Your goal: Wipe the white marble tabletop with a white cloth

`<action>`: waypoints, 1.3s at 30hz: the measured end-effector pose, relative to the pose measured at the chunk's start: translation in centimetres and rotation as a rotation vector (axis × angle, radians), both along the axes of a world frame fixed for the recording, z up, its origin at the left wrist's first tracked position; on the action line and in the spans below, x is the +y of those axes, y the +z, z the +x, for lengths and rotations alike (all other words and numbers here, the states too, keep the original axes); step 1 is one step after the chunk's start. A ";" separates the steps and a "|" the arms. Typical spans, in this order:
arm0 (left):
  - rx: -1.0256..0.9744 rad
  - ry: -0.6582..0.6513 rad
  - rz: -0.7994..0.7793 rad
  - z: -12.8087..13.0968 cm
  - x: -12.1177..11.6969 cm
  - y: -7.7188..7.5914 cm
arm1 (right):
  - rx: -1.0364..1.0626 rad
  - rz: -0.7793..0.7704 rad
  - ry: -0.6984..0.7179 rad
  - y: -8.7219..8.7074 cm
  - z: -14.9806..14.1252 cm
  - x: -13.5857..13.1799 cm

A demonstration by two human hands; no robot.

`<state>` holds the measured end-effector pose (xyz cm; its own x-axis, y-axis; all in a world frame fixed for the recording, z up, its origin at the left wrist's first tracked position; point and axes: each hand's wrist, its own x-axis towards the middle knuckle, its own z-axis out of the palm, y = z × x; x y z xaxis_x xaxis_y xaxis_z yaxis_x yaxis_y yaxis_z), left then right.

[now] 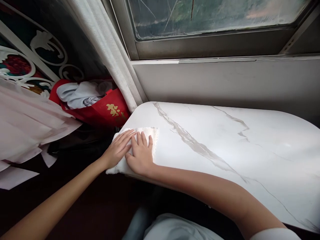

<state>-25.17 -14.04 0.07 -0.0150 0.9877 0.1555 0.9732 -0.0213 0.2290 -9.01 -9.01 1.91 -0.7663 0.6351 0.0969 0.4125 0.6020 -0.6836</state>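
Observation:
A white cloth (154,136) lies spread over the near left corner of a white marble-patterned tabletop (240,146), with one end hanging past the edge. My left hand (117,150) rests flat on the cloth's left part, fingers stretched out. Beside it, my right hand (141,151) presses down on the cloth with its fingers spread. The two hands touch or nearly touch near the thumbs. Neither hand grips the cloth; both palms are turned down and hidden.
Left of the table stands a red bag (100,108) holding pale grey fabric (80,93). A whitish curtain (105,43) hangs behind it, and pink draped fabric (30,123) hangs at far left. A window (212,20) is above the table's back edge.

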 end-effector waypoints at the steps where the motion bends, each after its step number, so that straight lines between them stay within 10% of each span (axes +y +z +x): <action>1: -0.002 0.005 -0.003 -0.3 0.8 0.0 | -0.008 0.014 0.005 0.0 -0.3 0.9; 13: -0.029 0.034 0.068 -3.0 19.1 -1.1 | -0.104 0.344 -0.115 -2.1 -4.0 17.6; 20: -0.037 -0.064 0.069 -3.5 24.9 -0.5 | -0.166 0.371 -0.283 -1.9 -5.3 20.6; 30: -0.020 0.005 0.055 -2.4 20.8 -1.2 | -0.210 0.404 -0.226 -2.3 -4.4 17.5; 39: 0.038 0.011 0.064 -0.5 7.8 -1.2 | -0.165 0.429 -0.005 -1.8 -1.2 7.4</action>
